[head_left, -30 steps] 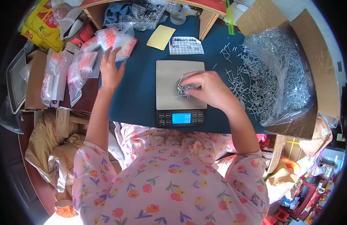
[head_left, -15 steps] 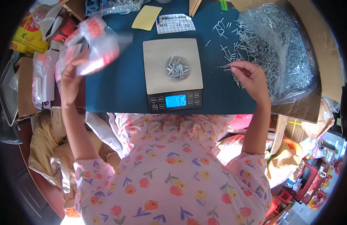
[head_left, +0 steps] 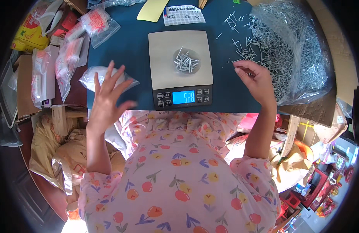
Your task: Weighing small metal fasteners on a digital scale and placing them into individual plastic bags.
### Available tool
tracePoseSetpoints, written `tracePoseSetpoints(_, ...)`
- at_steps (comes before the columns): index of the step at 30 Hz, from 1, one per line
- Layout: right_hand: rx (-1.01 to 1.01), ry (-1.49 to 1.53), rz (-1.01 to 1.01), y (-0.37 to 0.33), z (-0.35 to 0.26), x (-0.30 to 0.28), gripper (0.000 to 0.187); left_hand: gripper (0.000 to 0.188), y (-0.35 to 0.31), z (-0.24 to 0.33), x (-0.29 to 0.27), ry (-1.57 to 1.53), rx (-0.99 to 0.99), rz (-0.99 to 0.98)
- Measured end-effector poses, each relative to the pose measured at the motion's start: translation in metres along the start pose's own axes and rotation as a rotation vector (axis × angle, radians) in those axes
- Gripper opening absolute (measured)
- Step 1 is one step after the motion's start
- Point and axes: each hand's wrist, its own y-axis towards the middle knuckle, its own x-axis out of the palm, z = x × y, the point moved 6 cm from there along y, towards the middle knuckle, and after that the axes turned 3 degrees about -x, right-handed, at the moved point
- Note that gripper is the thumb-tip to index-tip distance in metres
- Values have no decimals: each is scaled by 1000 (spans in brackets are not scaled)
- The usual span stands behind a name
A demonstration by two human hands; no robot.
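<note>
My left hand (head_left: pixel 109 97) is open with its fingers spread, over the near edge of a clear plastic bag (head_left: pixel 88 77) on the blue tabletop. My right hand (head_left: pixel 258 82) hovers at the near left side of a heap of silver rivets (head_left: pixel 274 54), thumb and forefinger drawn together; what they hold, if anything, is too small to make out. Between the hands stands a kitchen scale (head_left: pixel 161 58) with a lit blue display. On its plate rests a small round dish (head_left: pixel 180 71) holding several rivets (head_left: pixel 186 62).
Plastic packs with red print (head_left: pixel 68 54) lie at the left beside cardboard boxes. A clear plastic liner (head_left: pixel 304 58) lies over the heap inside an open carton (head_left: pixel 344 50). Loose rivets (head_left: pixel 232 23) are scattered beside it. A label sheet (head_left: pixel 183 17) and yellow paper (head_left: pixel 152 9) lie behind the scale.
My left hand has set the plastic bag down on the tabletop and let go, its fingers now spread. My right hand stays near the heap. The scale's reading has changed.
</note>
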Motion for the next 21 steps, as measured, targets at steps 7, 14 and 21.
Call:
tracePoseSetpoints(7,-13,5,-18,1,-19,11,19,18,8,-11,-14,162,10,139)
tracePoseSetpoints(14,-56,-20,-51,7,-34,19,21,11,-1,-21,-58,99,1,255)
tracePoseSetpoints(21,-64,-23,-59,16,-30,23,20,12,-42,-10,-108,-145,-166,545)
